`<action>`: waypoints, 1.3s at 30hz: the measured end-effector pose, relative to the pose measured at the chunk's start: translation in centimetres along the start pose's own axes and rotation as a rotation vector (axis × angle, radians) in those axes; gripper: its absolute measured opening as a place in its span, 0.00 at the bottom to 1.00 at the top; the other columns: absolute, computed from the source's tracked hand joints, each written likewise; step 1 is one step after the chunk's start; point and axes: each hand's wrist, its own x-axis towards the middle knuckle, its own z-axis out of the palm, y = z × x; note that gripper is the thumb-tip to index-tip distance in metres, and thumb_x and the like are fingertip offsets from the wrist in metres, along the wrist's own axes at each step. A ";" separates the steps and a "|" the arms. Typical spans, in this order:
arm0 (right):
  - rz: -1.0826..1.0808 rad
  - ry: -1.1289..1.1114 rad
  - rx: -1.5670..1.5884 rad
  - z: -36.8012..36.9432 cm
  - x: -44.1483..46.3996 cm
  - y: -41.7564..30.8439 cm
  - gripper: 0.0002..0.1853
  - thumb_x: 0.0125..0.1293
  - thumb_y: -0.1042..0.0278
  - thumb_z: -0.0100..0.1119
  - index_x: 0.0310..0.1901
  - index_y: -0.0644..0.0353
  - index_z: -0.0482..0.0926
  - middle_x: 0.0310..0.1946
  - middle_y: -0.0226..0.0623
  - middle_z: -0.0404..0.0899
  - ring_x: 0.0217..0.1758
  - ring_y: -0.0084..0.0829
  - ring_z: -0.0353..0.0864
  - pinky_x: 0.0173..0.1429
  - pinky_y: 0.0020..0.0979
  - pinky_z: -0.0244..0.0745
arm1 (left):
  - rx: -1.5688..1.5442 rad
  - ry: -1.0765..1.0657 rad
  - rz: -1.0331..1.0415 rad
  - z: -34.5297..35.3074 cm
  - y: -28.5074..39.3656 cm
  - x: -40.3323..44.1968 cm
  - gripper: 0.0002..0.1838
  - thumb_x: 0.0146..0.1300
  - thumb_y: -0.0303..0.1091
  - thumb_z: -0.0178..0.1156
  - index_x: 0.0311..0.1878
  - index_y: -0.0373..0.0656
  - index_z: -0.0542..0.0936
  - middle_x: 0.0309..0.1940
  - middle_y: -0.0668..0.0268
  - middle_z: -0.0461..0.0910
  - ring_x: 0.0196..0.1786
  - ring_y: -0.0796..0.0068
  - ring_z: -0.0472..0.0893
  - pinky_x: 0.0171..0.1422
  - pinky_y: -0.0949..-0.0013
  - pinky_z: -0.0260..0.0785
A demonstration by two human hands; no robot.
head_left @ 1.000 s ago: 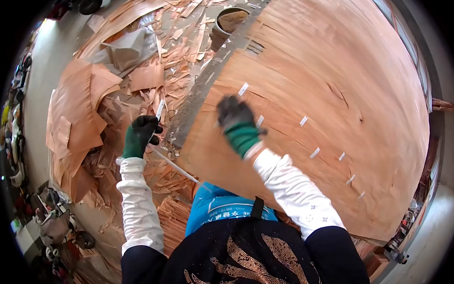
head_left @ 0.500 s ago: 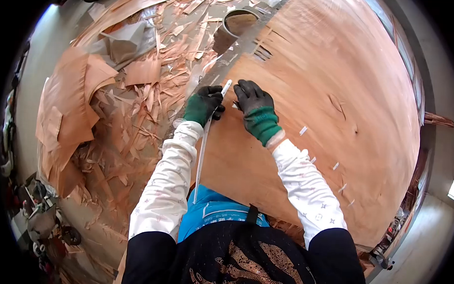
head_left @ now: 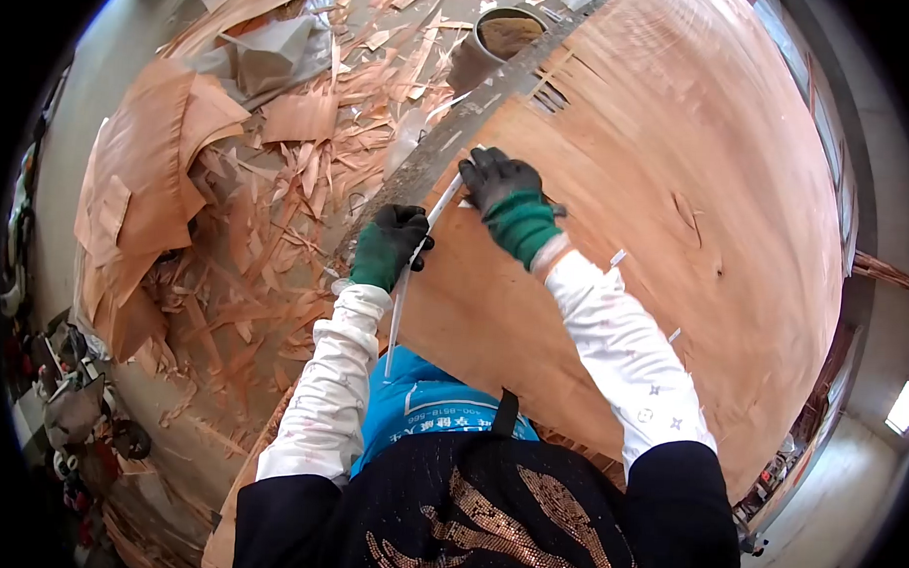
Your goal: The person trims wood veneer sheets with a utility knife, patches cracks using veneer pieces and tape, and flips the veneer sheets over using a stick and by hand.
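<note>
My left hand point(head_left: 391, 244), in a black and green glove, is closed around a long, narrow white strip of tape point(head_left: 395, 317). The strip slants from my lap up across the edge of a wide wood veneer sheet point(head_left: 620, 140). At its upper end my right hand point(head_left: 506, 191), gloved alike, has its fingers bent over the tip and closed on it; the fingertips are partly hidden. Short white tape pieces point(head_left: 618, 258) lie on the veneer to the right of that hand. Slits and a dark crack mark the sheet's surface.
Torn veneer scraps point(head_left: 308, 169) litter the floor on the left, beside a large curved stack of veneer point(head_left: 138, 173). A round bucket point(head_left: 475, 59) stands beyond the sheet's far left edge. Blue cloth point(head_left: 426, 393) covers my lap.
My right hand has come to the strip's upper end from just beside it. My left hand has moved down and slightly left, lower along the strip. The camera view has shifted slightly.
</note>
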 end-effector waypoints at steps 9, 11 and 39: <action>0.109 -0.028 0.231 1.9 -1.7 -4.4 0.20 0.56 0.65 0.55 0.50 0.61 0.76 0.53 0.48 0.74 0.55 0.42 0.74 0.55 0.42 0.71 | 0.172 -0.160 0.061 -0.9 1.7 -3.2 0.11 0.63 0.37 0.59 0.40 0.37 0.77 0.24 0.59 0.81 0.18 0.72 0.77 0.19 0.69 0.68; 0.044 0.299 -0.031 4.4 -2.6 -4.8 0.22 0.54 0.63 0.55 0.50 0.65 0.76 0.51 0.50 0.75 0.55 0.45 0.75 0.52 0.45 0.72 | 0.349 -0.127 0.068 -2.8 1.7 -1.3 0.06 0.62 0.34 0.58 0.35 0.42 0.77 0.19 0.63 0.76 0.16 0.75 0.75 0.16 0.71 0.64; 0.596 -0.112 -0.001 0.0 -28.7 27.3 0.20 0.57 0.65 0.58 0.53 0.53 0.75 0.56 0.33 0.72 0.58 0.32 0.73 0.51 0.33 0.75 | 0.261 -0.484 0.124 43.6 5.1 3.1 0.23 0.65 0.35 0.59 0.61 0.39 0.69 0.36 0.60 0.80 0.24 0.72 0.79 0.26 0.70 0.73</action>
